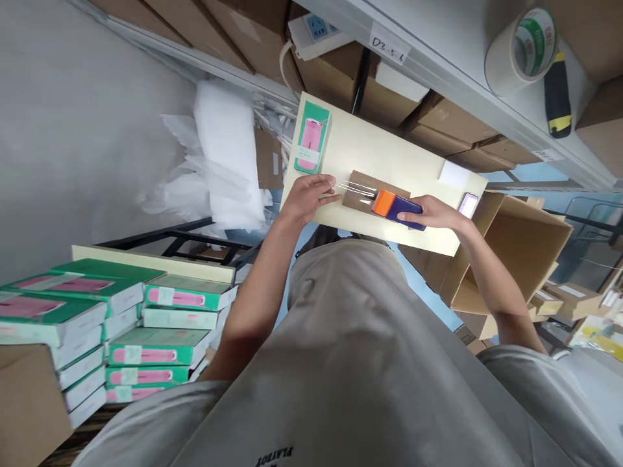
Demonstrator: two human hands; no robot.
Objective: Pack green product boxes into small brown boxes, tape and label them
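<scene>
Grey shirt (pixel 350 324) fills the foreground; past it, a cream bench (pixel 384 146) bears a brown box (pixel 372 181). Over the box, a blue-and-orange tape dispenser (pixel 395 207) sits wrapped by the right fingers (pixel 427 204), clear tape (pixel 355 187) spanning to the pinched left fingers (pixel 324 183).

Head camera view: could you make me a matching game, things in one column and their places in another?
Things
1. Orange-and-blue tool
2. Phone
3. Tape roll
4. Green-and-pink box

Places
A. On the shelf
B. At the tabletop's left end
C. In the right hand
D. At the tabletop's right end

Pairs: 1-C, 2-D, 3-A, 4-B
</scene>
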